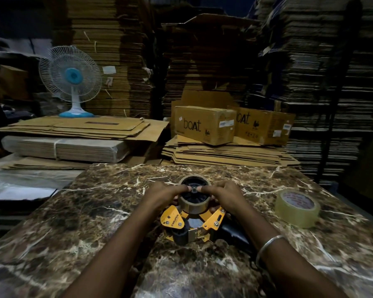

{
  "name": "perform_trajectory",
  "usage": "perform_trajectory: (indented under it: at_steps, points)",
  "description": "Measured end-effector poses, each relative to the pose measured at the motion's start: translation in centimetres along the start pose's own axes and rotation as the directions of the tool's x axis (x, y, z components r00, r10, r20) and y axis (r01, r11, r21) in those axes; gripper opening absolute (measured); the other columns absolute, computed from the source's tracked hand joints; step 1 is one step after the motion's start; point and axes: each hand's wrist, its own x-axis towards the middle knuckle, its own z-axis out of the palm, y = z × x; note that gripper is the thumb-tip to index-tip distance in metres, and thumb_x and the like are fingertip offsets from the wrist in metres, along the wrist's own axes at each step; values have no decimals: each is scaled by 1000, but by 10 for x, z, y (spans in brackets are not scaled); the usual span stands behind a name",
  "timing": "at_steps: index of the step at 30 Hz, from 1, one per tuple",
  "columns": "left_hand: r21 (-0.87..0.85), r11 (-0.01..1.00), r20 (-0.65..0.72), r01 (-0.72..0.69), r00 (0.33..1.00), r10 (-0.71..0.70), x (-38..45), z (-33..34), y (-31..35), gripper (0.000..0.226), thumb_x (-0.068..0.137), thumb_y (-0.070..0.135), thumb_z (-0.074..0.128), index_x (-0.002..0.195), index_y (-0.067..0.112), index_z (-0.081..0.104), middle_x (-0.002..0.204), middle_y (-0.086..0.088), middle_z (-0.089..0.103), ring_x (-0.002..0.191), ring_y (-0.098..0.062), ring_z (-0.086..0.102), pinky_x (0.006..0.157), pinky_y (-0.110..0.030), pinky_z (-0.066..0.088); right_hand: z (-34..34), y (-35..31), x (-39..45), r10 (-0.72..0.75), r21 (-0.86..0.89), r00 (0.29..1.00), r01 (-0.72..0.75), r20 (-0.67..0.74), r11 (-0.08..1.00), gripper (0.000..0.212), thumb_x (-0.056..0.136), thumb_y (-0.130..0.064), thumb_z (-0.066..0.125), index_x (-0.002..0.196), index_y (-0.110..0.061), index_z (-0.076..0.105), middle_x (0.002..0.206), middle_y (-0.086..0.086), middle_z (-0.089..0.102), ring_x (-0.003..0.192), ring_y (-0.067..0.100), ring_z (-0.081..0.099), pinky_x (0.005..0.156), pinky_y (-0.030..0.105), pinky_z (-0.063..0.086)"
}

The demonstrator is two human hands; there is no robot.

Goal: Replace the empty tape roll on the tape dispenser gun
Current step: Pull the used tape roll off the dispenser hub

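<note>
A yellow and black tape dispenser gun (211, 221) lies flat on the marble table (95, 211), its black handle pointing right. A thin brown roll (194, 206), nearly a bare core, sits on the black hub. My left hand (163, 195) grips the roll's left side, with a fingertip on the hub. My right hand (223, 193) grips its right side, fingertip on the hub and thumb under the rim. A full clear tape roll (297, 208) with a red-printed core lies flat to the right, apart from both hands.
Flattened cartons (224, 155) and two "boat" boxes (205, 124) lie behind the table's far edge. A white and blue table fan (71, 79) stands on cardboard sheets at the back left. Tall stacks of cardboard fill the background. A metal bangle (269, 244) circles my right wrist.
</note>
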Motion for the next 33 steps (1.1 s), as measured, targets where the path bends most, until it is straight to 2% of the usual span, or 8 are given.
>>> perform_trajectory:
  at_steps: [4,8,11,15,18,24,28,33]
  points:
    - [5,1000,25,16,1000,-17,2,0,1,54,68,33,85,105,-3,68,100,-22,73,93,-36,72,91,-55,56,1,-3,0,10,-44,1000,-10,20,999,58,68,-38,87,89,13,69,76,22,74,61,33,71,69,57,59]
    - [22,1000,29,17,999,-17,4,1,2,71,65,34,85,118,-7,61,107,-22,71,98,-36,69,90,-56,56,2,-6,3,17,-64,1000,-16,17,998,68,63,-40,86,94,18,66,89,34,71,80,50,71,71,65,55]
    - [46,999,50,6,999,-9,4,2,4,66,62,38,84,111,-3,65,104,-17,72,99,-33,68,93,-56,54,2,-5,5,23,-95,999,-21,22,995,64,63,-43,85,90,13,70,87,32,72,76,46,72,71,63,56]
    - [34,999,59,11,998,-13,8,2,4,72,58,35,87,113,-7,62,101,-20,68,92,-35,69,89,-58,56,3,-7,6,21,-131,1000,-18,22,991,60,68,-42,81,85,14,67,81,31,67,64,31,61,62,47,50]
    - [35,999,69,20,997,-23,10,1,4,78,50,38,85,111,-5,64,106,-23,68,95,-36,69,91,-57,56,3,-11,6,46,-152,998,-38,48,988,58,71,-40,80,96,11,70,95,32,72,69,31,64,65,46,51]
    - [14,999,93,30,995,-31,10,2,4,68,51,35,81,105,-4,68,106,-25,70,99,-40,68,92,-60,54,3,-17,5,76,-181,995,-64,60,981,51,74,-34,82,95,11,70,99,32,71,91,49,71,82,61,55]
    - [16,999,78,39,996,-40,10,3,4,54,64,29,80,106,-3,67,105,-22,71,97,-38,70,91,-58,55,5,-17,4,68,-196,997,-61,32,979,46,73,-38,81,90,3,70,96,25,73,89,43,72,80,57,58]
    - [38,998,51,40,998,-42,10,4,4,49,72,27,80,109,-2,65,107,-18,69,96,-32,68,90,-54,57,8,-14,6,62,-204,998,-62,-4,977,44,71,-41,80,86,-1,71,79,15,72,73,30,70,71,48,59]
